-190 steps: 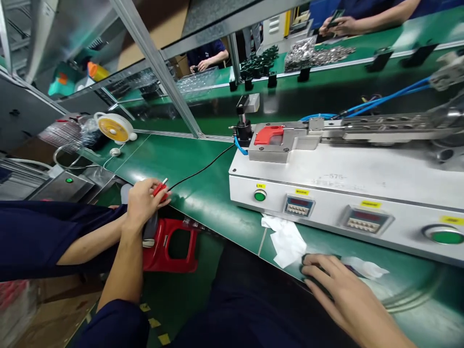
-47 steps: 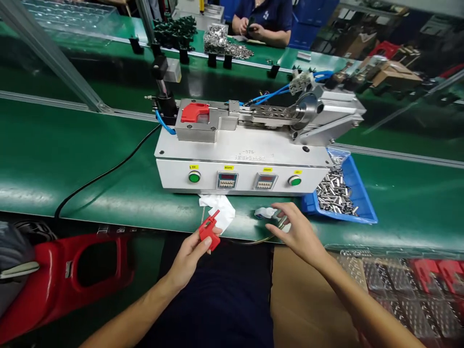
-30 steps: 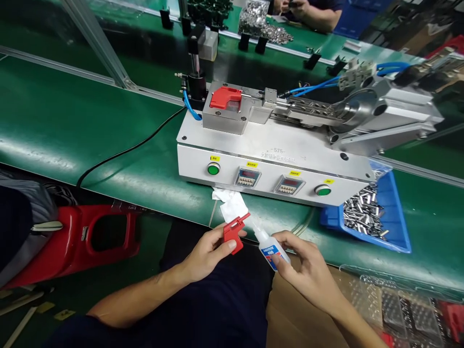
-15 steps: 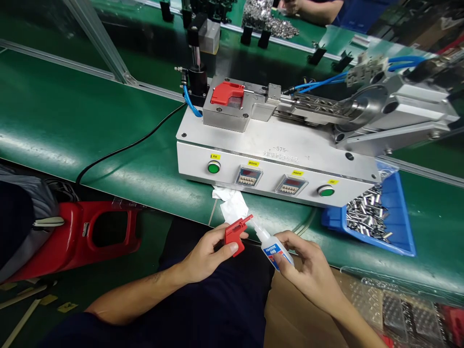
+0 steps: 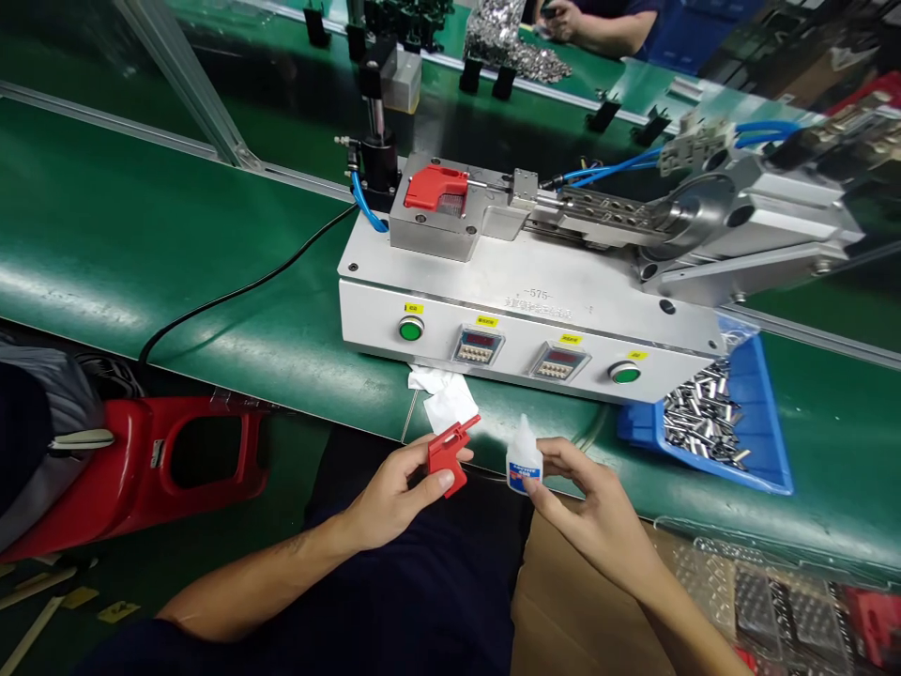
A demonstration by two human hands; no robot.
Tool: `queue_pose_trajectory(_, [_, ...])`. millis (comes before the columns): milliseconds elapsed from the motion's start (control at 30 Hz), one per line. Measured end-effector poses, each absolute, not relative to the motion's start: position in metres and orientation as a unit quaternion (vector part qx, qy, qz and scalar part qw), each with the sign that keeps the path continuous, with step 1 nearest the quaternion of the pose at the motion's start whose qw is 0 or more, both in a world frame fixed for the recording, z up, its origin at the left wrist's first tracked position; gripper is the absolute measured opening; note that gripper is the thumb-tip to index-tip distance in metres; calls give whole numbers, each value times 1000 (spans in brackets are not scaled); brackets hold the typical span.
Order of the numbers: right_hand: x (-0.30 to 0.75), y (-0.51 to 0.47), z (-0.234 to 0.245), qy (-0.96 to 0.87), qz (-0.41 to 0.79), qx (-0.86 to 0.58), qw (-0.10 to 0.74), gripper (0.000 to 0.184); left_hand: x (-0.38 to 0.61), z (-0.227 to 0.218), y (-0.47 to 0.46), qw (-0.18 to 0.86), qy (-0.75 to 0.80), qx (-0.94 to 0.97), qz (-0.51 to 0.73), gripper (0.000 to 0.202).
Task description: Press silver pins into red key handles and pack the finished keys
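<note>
My left hand (image 5: 395,493) is closed around a red plastic pistol-shaped part (image 5: 446,457), its thin end pointing up and right. A small white Loctite glue bottle (image 5: 523,462) with a blue label stands upright in the fingers of my right hand (image 5: 592,502), nozzle up, a short gap to the right of the red part. Beyond both hands is a white machine (image 5: 527,329) with green buttons. In its metal fixture (image 5: 431,238) lies another red pistol-shaped part (image 5: 433,187), with a metal rod reaching its right end.
A white tissue (image 5: 450,402) lies on the green bench (image 5: 211,282) before the machine. At the right stands a blue bin (image 5: 764,413) of metal pins (image 5: 704,408). A red stool (image 5: 133,469) is at the left. Across the bench a person's hand (image 5: 563,21) shows.
My right hand has turned the glue bottle from tilted toward the red part to upright, and its nozzle has moved away from that part. My left hand keeps its hold.
</note>
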State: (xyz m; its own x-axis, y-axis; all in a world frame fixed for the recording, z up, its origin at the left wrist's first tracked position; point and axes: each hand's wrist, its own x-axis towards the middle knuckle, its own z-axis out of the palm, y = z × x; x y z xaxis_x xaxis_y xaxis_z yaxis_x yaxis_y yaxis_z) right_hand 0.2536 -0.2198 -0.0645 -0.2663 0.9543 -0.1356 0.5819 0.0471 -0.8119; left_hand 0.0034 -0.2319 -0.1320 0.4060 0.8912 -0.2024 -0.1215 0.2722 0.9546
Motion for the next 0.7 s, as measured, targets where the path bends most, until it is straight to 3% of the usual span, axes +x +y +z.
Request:
queue_pose_trajectory(333, [270, -207, -98, -741, 289, -585, 161, 12, -4, -141, -230, 706, 434, 416, 374, 46])
queue_pose_trajectory(500, [274, -216, -97, -760, 245, -589, 124, 30, -17, -153, -227, 696, 470, 407, 359, 49])
queue_pose_trajectory(567, [279, -218, -89, -765, 236, -584, 132, 33, -25, -156, -222, 684, 482, 413, 359, 48])
queue_pose_trajectory(700, [309, -217, -61, -748, 179, -611, 188, 19, -45, -159, -211, 656, 505, 428, 363, 48])
